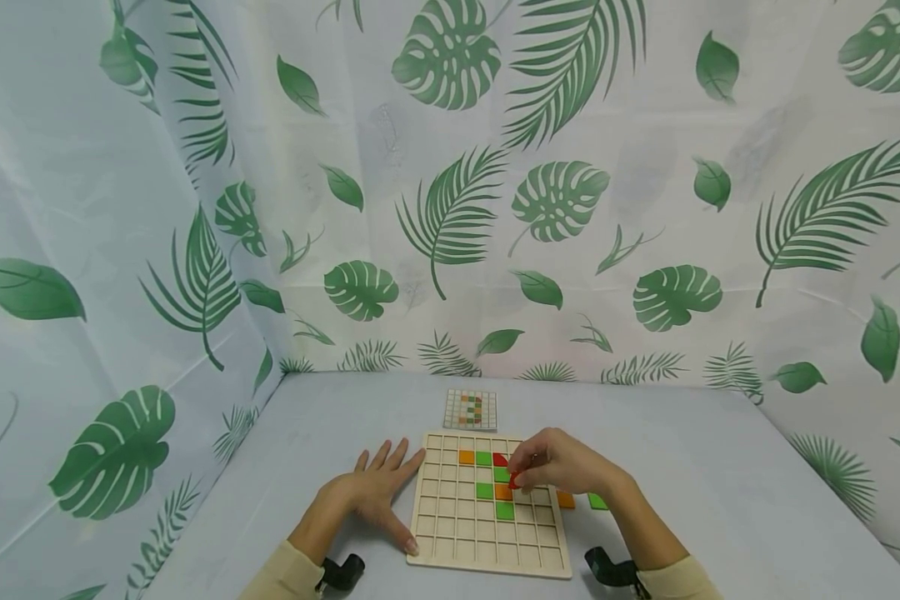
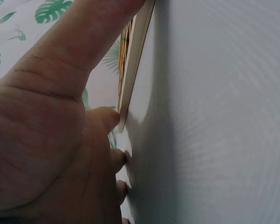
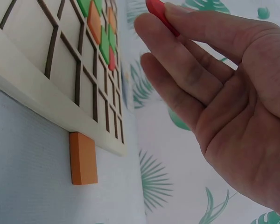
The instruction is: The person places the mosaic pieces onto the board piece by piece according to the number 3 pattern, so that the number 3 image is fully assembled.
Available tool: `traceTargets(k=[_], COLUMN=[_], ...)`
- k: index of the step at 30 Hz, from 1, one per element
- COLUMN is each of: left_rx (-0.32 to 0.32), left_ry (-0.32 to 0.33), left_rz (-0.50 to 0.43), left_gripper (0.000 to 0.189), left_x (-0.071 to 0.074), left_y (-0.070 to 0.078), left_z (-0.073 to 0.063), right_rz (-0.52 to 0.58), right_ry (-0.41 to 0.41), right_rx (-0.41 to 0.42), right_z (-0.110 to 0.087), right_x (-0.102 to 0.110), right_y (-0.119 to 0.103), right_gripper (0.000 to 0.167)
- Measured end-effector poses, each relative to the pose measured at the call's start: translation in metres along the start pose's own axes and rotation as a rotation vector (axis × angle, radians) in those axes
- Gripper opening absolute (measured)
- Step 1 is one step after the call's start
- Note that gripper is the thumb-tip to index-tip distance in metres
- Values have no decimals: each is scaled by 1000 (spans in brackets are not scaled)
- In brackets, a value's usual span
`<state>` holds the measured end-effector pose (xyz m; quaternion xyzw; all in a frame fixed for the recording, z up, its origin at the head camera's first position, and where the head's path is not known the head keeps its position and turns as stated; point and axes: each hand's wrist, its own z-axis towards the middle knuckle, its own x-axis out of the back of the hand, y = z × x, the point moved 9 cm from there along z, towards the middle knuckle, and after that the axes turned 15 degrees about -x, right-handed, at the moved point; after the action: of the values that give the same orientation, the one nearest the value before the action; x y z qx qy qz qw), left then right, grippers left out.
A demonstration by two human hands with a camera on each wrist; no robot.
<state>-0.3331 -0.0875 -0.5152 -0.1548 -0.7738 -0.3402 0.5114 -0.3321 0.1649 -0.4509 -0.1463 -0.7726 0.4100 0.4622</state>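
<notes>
A wooden grid board (image 1: 450,533) lies on the table, with orange, green and red tiles set in several of its squares. Above the board's right half, my right hand (image 1: 562,463) pinches a red tile (image 3: 162,17) between thumb and fingertips. In the head view that tile is partly covered by the fingers. My left hand (image 1: 378,490) is spread flat at the board's left side, its thumb and index finger touching the edge. A red tile (image 1: 500,459) with a curved side sits in the board near the right fingers.
Behind the board lies a small pattern card (image 1: 471,410) printed with a coloured grid. By the board's right edge an orange tile (image 3: 83,158) and a green tile (image 1: 597,502) rest on the table. Leaf-printed cloth (image 1: 450,225) hangs behind and to the sides.
</notes>
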Motion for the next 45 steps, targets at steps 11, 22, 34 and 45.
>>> traceTargets(k=[11, 22, 34, 45], left_rx=[-6, -28, -22, -21], left_ry=[2, 20, 13, 9], left_rz=[0, -26, -22, -19], left_gripper=[140, 141, 141, 141], left_x=[1, 0, 1, 1], left_y=[2, 1, 2, 2], left_z=[-1, -1, -1, 0], right_rz=[-53, -48, -94, -124], right_ry=[-49, -100, -142, -152], right_rx=[33, 0, 19, 9], right_z=[1, 5, 5, 8], right_x=[-12, -25, -37, -44], right_y=[-7, -6, -9, -7], right_gripper=[7, 8, 10, 11])
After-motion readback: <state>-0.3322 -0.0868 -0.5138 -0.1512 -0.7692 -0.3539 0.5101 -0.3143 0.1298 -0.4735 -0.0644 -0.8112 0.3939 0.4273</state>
